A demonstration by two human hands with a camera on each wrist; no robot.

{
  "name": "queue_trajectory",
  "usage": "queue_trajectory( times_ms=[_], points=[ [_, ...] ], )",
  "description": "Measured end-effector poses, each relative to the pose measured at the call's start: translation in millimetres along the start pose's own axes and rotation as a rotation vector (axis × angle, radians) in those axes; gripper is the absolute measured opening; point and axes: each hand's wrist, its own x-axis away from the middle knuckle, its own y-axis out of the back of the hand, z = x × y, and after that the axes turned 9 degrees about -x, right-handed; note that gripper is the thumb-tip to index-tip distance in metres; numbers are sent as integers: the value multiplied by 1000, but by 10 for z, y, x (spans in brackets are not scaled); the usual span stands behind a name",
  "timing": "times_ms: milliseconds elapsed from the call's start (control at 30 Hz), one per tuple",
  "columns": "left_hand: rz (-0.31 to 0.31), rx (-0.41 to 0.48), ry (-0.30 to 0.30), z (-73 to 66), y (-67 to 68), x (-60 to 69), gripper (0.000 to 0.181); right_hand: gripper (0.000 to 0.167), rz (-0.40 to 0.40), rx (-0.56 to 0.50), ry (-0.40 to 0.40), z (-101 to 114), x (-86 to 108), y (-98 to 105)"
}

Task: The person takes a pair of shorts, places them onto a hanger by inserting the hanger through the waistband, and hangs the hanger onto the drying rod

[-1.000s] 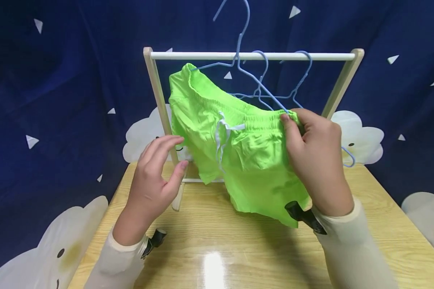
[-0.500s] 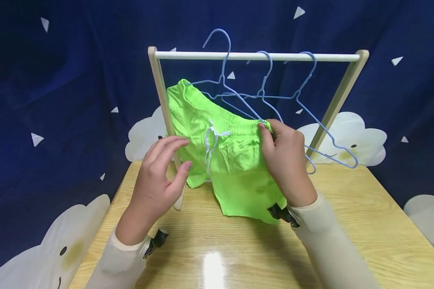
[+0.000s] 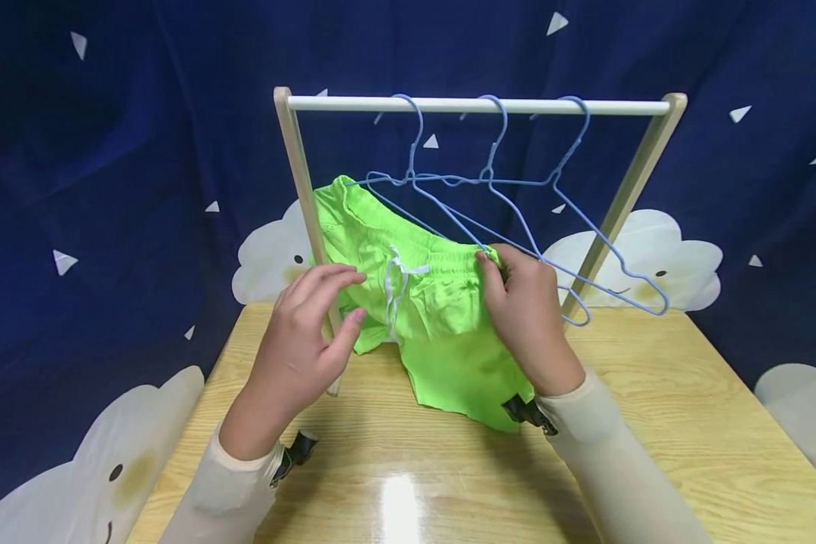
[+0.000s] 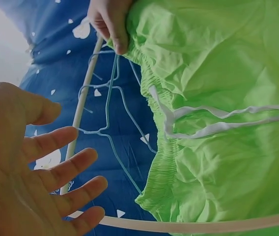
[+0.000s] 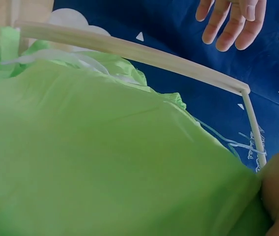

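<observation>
Bright green shorts [image 3: 449,302] with a white drawstring [image 3: 396,283] hang on a blue wire hanger [image 3: 412,151]. The hanger's hook curves over the white rail [image 3: 353,104] of a small clothes rack, left of the other hangers. My right hand [image 3: 527,310] pinches the right end of the waistband, where the hanger's arm meets it. To the left of the shorts, my left hand [image 3: 313,332] is held up with fingers apart and grips nothing. In the left wrist view the same left hand [image 4: 36,167] shows spread fingers beside the gathered waistband [image 4: 161,162].
Two more blue hangers, a middle one [image 3: 493,155] and a right one [image 3: 571,155], hang on the rail. Wooden rack posts, left [image 3: 299,174] and right [image 3: 629,189], stand on the wooden table [image 3: 653,423]. Behind is a dark blue curtain [image 3: 143,189] with white clouds.
My right hand has moved left and down with the shorts and hanger. The hook, raised above the rail earlier, now sits over it. My left hand has barely moved.
</observation>
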Motion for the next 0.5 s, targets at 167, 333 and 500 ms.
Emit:
queue_trajectory(
  times_ms=[167, 333, 500],
  points=[
    [23, -12, 0, 14, -21, 12, 36, 20, 13, -7, 14, -41, 28, -6],
    [96, -38, 13, 28, -52, 39, 35, 37, 18, 2, 22, -46, 118, 70],
    [174, -83, 15, 21, -106, 59, 35, 61, -16, -31, 270, -15, 360, 191]
  ],
)
